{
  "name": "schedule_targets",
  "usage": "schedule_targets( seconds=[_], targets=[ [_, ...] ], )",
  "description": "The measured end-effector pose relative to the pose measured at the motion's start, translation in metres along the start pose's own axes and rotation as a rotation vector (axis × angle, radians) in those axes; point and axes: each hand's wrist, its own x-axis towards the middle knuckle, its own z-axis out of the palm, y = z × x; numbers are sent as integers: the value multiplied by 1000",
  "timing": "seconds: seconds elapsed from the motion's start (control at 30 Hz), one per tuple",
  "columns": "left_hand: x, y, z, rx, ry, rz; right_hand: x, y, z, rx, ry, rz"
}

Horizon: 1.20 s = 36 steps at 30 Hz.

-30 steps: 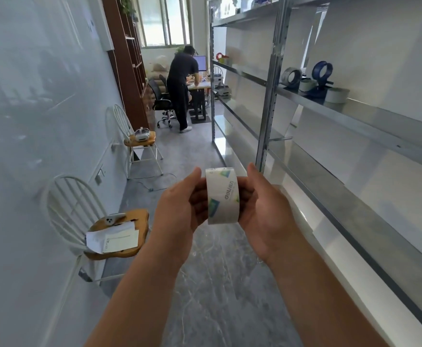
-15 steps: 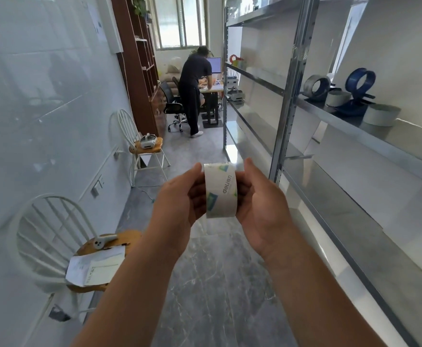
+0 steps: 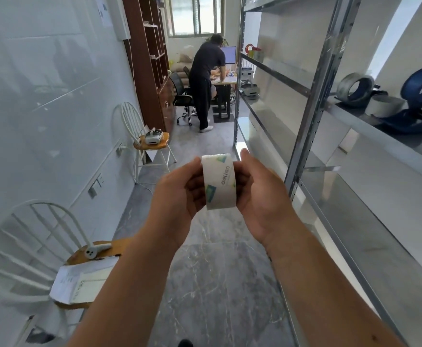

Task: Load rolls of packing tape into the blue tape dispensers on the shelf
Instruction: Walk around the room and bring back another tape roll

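Observation:
I hold a white roll of packing tape (image 3: 219, 181) with green marks upright in front of me, edge toward the camera. My left hand (image 3: 177, 196) grips its left side and my right hand (image 3: 260, 194) grips its right side. On the metal shelf (image 3: 370, 132) at the right stands a blue tape dispenser (image 3: 416, 101) with an empty blue ring. Beside it a second dispenser (image 3: 355, 90) carries a grey roll. A loose white roll (image 3: 384, 105) lies between them, well apart from my hands.
The metal rack's upright post (image 3: 307, 126) stands just right of my hands. Two white chairs (image 3: 145, 139) with items on their seats line the left wall. A person (image 3: 205, 81) stands at a desk at the far end of the grey floor.
The view has shifted right and nearer to the rack, so the dispensers appear larger. The roll has turned slightly in my hands; both hands keep their grip.

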Motion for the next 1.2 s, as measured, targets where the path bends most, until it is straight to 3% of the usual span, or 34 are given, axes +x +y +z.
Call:
schedule_targets(
  seconds=[0.63, 1.2],
  targets=[
    [316, 32, -43, -75, -181, -56, 282, -9, 63, 13, 152, -81],
    [448, 30, -55, -54, -260, -92, 400, -3, 73, 31, 211, -62]
  ],
)
